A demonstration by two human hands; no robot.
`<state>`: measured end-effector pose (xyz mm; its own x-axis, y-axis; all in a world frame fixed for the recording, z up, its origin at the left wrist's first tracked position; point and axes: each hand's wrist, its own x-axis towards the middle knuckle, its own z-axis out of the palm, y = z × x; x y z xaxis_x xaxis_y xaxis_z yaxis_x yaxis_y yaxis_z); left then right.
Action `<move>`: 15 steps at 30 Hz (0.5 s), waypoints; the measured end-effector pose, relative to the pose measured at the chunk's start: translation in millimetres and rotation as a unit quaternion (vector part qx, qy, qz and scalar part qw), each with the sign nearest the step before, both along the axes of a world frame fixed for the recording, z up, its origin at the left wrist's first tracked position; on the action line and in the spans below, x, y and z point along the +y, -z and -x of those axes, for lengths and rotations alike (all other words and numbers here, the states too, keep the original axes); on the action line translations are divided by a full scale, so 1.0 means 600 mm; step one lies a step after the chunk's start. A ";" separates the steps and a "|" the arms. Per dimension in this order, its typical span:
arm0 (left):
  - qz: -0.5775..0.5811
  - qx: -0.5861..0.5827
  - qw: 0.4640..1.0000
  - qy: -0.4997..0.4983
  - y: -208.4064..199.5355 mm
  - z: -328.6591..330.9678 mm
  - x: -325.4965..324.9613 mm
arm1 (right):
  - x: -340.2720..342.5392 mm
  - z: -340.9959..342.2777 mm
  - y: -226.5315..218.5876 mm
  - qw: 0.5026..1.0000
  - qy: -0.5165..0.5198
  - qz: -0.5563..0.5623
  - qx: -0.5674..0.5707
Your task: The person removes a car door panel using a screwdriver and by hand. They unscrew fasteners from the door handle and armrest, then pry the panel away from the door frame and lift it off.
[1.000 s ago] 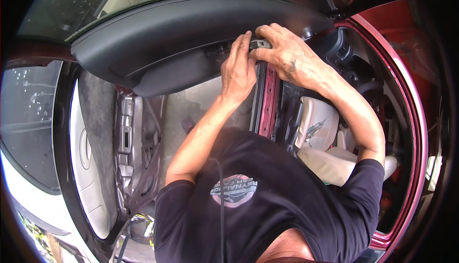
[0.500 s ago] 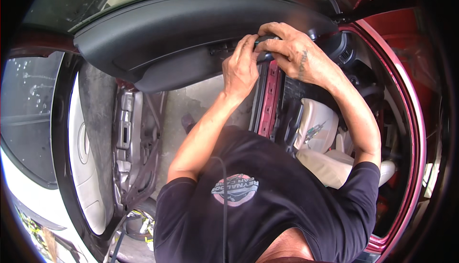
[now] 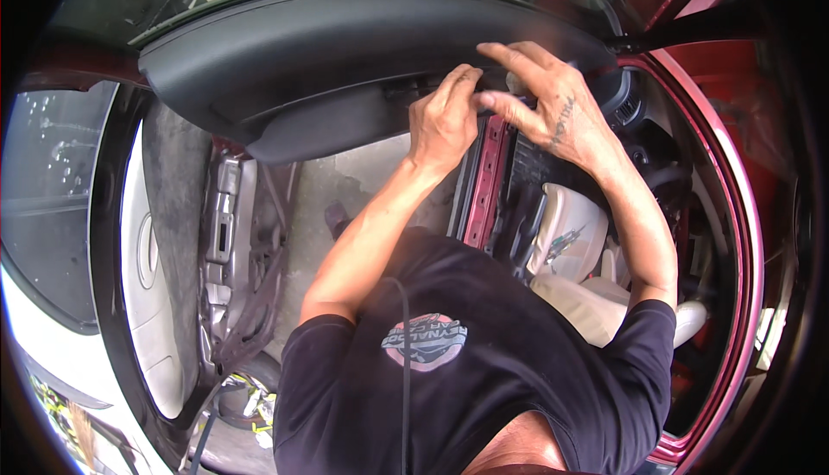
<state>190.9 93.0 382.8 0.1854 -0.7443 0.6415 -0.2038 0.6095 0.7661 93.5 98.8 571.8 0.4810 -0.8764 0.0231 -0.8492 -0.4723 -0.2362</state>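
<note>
1. The left hand (image 3: 445, 125), above the middle of the frame, has its fingers curled and its fingertips pressed against the lower edge of the large curved dark grey plastic panel (image 3: 328, 52); whether it pinches anything there I cannot tell.
2. The right hand (image 3: 553, 104), just right of it, lies spread over the same edge, fingers on top of the panel and thumb pointing toward the left hand, almost touching it.
3. The panel arcs across the upper part of the frame, from upper left to the upper right.
4. Below the hands a dark red painted metal pillar (image 3: 486, 183) runs downward, with a cream car seat (image 3: 570, 242) to its right and a red door frame (image 3: 734, 216) curving down the right side.
5. Judged from this, the step in hand is working the panel's edge at the pillar; the next move calls for steady, even pressure from both hands at that one spot.
</note>
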 end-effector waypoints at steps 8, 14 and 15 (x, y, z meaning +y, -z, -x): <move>-0.020 0.026 0.999 -0.007 -0.025 0.001 0.011 | -0.014 0.022 0.019 0.981 -0.169 0.082 0.041; -0.007 0.010 1.000 -0.019 -0.001 -0.003 0.001 | -0.003 0.004 -0.001 0.999 0.021 -0.030 -0.003; -0.017 0.013 1.000 -0.014 -0.002 -0.003 0.001 | -0.002 -0.002 -0.009 0.994 0.087 -0.066 0.009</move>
<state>192.7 93.8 383.8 0.2230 -0.7600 0.6105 -0.2009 0.5770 0.7916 94.7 97.7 577.3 0.3205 -0.9415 -0.1046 -0.9200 -0.2830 -0.2711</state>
